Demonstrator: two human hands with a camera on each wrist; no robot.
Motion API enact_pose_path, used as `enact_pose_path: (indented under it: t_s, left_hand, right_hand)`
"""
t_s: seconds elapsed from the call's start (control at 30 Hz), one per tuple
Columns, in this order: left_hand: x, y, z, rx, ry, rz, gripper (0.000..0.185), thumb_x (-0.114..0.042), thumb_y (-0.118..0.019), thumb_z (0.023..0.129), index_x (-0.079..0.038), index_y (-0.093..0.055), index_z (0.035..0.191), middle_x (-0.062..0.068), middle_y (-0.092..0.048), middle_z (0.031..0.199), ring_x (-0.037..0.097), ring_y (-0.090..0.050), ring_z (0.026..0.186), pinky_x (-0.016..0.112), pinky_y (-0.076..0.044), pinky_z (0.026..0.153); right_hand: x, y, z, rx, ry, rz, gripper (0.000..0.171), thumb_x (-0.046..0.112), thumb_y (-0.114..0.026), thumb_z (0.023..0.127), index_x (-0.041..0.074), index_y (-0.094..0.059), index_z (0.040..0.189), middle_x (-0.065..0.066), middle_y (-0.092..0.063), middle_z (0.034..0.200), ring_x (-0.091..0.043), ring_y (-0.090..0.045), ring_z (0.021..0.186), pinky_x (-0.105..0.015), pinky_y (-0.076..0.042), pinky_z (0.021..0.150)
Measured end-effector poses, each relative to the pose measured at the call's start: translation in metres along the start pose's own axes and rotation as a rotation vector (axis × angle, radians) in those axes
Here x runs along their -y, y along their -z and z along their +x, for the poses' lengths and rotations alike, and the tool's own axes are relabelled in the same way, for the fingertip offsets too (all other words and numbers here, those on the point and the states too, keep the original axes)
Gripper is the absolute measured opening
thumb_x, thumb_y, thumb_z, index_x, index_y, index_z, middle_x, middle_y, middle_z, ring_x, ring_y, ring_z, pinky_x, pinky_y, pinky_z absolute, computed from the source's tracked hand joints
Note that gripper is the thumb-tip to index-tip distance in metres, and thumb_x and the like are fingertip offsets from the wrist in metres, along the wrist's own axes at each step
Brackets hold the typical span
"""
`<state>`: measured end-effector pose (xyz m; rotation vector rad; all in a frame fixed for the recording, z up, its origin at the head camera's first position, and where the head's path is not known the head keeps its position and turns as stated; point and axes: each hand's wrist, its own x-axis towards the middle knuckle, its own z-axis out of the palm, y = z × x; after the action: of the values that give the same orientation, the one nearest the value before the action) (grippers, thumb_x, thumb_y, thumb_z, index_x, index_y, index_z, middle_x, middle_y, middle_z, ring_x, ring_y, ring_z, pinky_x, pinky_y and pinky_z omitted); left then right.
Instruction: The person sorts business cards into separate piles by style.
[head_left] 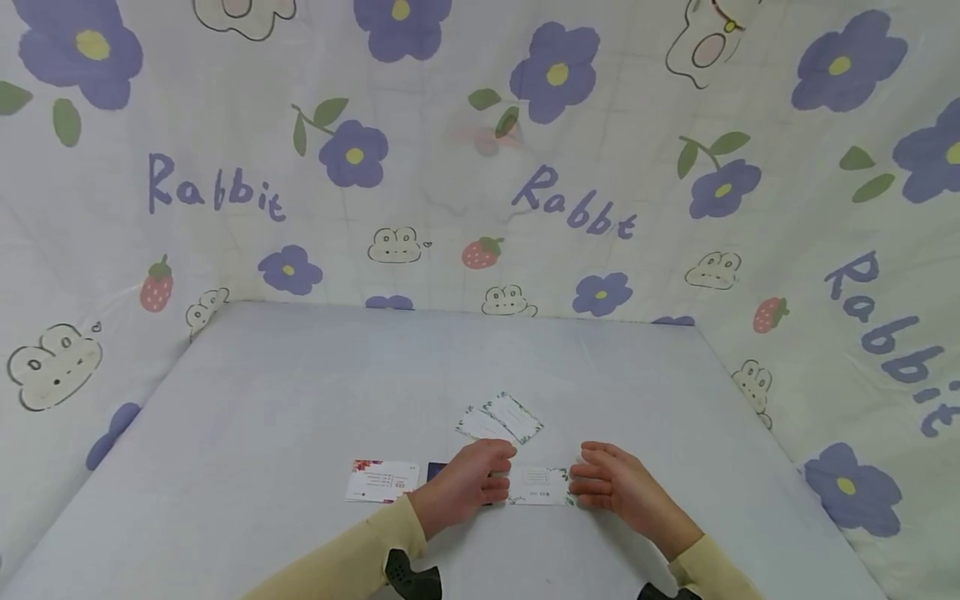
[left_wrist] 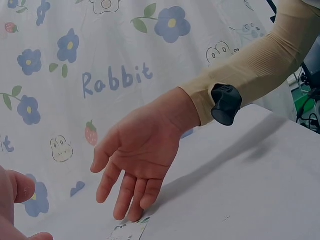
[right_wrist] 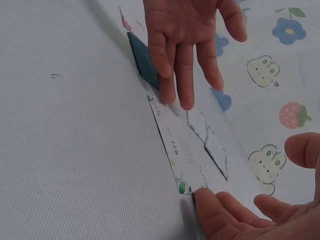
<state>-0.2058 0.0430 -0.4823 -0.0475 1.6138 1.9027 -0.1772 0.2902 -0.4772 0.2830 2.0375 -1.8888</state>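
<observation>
A white card with a green leaf border (head_left: 538, 487) lies flat on the table between my two hands. At its left end is my left hand (head_left: 467, 483), fingers loosely extended and the palm facing inward. My right hand (head_left: 618, 487) is at the card's right end, with its fingertips right at the edge in the right wrist view. Behind the hands, two similar leaf-bordered cards (head_left: 516, 417) overlap each other. My left hand partly hides a dark blue card (right_wrist: 142, 61). Farther left lies a white card with red flowers (head_left: 382, 481).
The white table (head_left: 300, 375) reaches back to a hanging curtain (head_left: 435, 192) printed with flowers and rabbits, which also closes off both sides. In the left wrist view, dark cables (left_wrist: 314, 117) show beyond the table's edge.
</observation>
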Motion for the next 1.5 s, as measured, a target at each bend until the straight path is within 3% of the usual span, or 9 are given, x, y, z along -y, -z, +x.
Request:
enact_pose_path:
  t_s: [0.27,0.6,0.77,1.1,1.5]
  left_hand:
    - [-0.007,0.010,-0.008,-0.011,-0.033,0.009,0.064,-0.030,-0.054,0.102,0.002,-0.033,0.154,0.029,-0.040,0.156,0.038,-0.051,0.130,0.049,-0.044,0.113]
    - [-0.022,0.048,-0.017,-0.028,-0.125,0.015,0.070,-0.037,-0.050,0.104,0.001,-0.025,0.157,0.030,-0.035,0.159,0.047,-0.042,0.144,0.050,-0.042,0.117]
    - [-0.033,0.061,-0.023,-0.052,-0.146,0.004,0.070,-0.036,-0.049,0.105,0.000,-0.023,0.158,0.029,-0.032,0.162,0.047,-0.038,0.147,0.051,-0.039,0.119]
    - [-0.040,0.074,-0.026,-0.112,-0.153,-0.007,0.068,-0.037,-0.049,0.106,-0.002,-0.025,0.158,0.028,-0.034,0.162,0.046,-0.039,0.147,0.052,-0.039,0.119]
    - [-0.042,0.083,-0.026,-0.107,-0.170,-0.024,0.068,-0.035,-0.048,0.106,-0.001,-0.022,0.159,0.029,-0.030,0.162,0.048,-0.037,0.147,0.053,-0.036,0.120]
  right_hand:
    - [0.000,0.007,0.000,-0.011,0.003,0.019,0.068,0.033,-0.049,0.107,-0.006,-0.020,0.155,-0.005,-0.072,0.113,-0.014,-0.072,0.092,-0.030,-0.059,0.081]
    - [0.002,0.018,-0.007,-0.049,-0.010,0.008,0.068,0.034,-0.046,0.108,-0.004,-0.019,0.157,-0.011,-0.069,0.126,-0.012,-0.072,0.098,-0.027,-0.058,0.084]
    - [0.001,0.021,-0.007,-0.054,-0.003,0.029,0.070,0.035,-0.048,0.108,-0.005,-0.019,0.157,-0.008,-0.071,0.122,-0.012,-0.073,0.098,-0.028,-0.059,0.083]
    - [0.002,0.021,-0.007,-0.048,0.004,0.042,0.069,0.036,-0.047,0.108,-0.004,-0.018,0.157,-0.003,-0.073,0.115,-0.011,-0.073,0.097,-0.027,-0.059,0.083]
    - [0.007,0.017,-0.007,-0.040,0.007,0.044,0.065,0.033,-0.044,0.109,-0.003,-0.018,0.157,0.000,-0.073,0.111,-0.010,-0.073,0.096,-0.026,-0.058,0.083]
